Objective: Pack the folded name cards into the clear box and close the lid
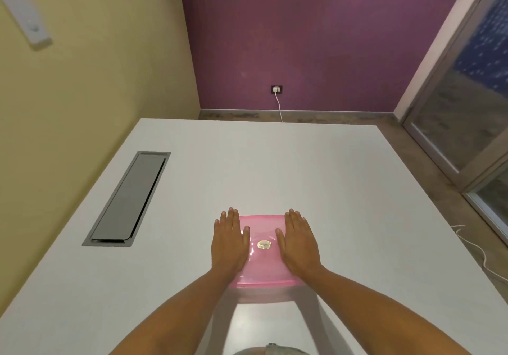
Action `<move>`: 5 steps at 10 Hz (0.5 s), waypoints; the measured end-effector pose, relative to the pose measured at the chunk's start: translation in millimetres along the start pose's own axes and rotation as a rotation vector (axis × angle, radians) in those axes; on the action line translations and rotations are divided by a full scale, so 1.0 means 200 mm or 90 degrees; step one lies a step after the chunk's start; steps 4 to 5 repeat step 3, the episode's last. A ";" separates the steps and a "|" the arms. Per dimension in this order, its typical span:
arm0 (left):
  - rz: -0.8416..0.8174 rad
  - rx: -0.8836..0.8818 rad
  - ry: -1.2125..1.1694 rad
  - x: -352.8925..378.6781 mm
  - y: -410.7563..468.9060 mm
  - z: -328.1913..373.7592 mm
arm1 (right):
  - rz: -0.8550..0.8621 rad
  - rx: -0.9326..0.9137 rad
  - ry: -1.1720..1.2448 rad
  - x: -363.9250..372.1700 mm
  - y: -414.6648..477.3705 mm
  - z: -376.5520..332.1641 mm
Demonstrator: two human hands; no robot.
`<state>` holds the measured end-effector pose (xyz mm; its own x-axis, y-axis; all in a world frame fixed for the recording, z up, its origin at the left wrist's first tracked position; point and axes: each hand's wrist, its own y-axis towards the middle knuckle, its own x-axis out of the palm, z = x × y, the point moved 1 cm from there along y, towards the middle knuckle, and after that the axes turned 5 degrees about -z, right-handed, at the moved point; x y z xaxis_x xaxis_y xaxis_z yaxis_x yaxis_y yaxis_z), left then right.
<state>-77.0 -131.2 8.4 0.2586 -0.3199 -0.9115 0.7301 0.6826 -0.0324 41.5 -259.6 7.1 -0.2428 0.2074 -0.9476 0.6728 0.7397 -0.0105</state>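
A clear box (261,294) stands on the white table (302,167) near its front middle. A pink translucent lid (262,269) with a round gold sticker (264,244) lies on top of the box. My left hand (229,242) rests flat on the lid's left side, fingers stretched out and pointing away from me. My right hand (298,242) lies flat on the lid's right side in the same way. Neither hand grips anything. No name cards are visible; the box's inside is hidden by the lid and my hands.
A grey cable hatch (129,199) is set into the table at the left. A white cable (478,253) lies on the floor to the right. A wall socket (277,89) sits on the purple wall beyond the far edge.
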 end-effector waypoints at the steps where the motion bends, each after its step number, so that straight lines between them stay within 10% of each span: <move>1: 0.000 -0.004 -0.011 -0.02 0.02 0.03 | 0.001 -0.010 0.000 -0.04 0.04 -0.01; 5: 0.148 0.040 0.052 -0.33 0.28 0.10 | 0.149 0.009 -0.011 -0.34 0.34 -0.09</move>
